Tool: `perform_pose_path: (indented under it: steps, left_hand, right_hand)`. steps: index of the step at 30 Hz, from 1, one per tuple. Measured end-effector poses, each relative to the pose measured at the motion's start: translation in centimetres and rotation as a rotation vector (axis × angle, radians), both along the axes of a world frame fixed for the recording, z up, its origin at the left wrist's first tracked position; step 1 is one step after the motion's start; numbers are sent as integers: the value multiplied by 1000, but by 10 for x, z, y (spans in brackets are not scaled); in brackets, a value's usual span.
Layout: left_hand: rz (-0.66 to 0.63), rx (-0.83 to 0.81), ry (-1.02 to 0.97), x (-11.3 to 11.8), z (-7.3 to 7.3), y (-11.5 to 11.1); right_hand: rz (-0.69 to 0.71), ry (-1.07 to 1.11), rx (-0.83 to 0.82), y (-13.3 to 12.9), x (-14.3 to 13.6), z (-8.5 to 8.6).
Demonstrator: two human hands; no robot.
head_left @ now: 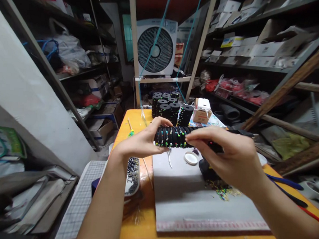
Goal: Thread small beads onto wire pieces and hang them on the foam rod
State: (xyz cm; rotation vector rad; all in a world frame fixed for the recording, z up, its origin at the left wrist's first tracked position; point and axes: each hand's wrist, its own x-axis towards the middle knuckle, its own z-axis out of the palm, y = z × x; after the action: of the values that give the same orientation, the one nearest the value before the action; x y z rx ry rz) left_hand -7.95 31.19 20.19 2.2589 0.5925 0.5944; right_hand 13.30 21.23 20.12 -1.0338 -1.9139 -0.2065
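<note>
A black ridged roll (174, 136), likely foam, lies sideways above the board; fine lines and small green, red and white beads dot its grooves. My left hand (144, 136) is closed around its left end, thumb below and fingers over the top. My right hand (227, 152) is at the roll's right part with thumb and forefinger pinched against it; whatever they hold is too small to make out. A white line end (170, 159) hangs under the roll. Below my right hand lies a heap of small coloured bits (224, 191), next to a dark object (205, 168) partly hidden by the hand.
The white board (178, 203) rests on a yellow table (139, 233) and bears a round white lid (191, 158). A tray of small parts (133, 175) stands left; blue-handled pliers (285, 182) lie right. Several upright black rolls (165, 107), a small box (202, 110) and a fan (155, 49) are behind.
</note>
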Motion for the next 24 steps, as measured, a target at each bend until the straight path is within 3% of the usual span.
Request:
perform_pose_path:
  steps: [3, 6, 9, 16, 24]
  left_hand:
    - [5, -11, 3, 0, -1, 1]
    - [9, -4, -2, 1, 0, 1]
    - [-1, 11, -8, 1, 1, 0]
    - [-57, 136, -45, -1, -1, 3]
    - [-8, 59, 12, -2, -1, 1]
  right_hand:
    - [-8, 76, -22, 16, 1, 9]
    - [70, 91, -37, 27, 1, 13]
    - [120, 78, -31, 33, 0, 11]
    - [90, 94, 18, 39, -5, -2]
    - [99, 136, 47, 39, -3, -2]
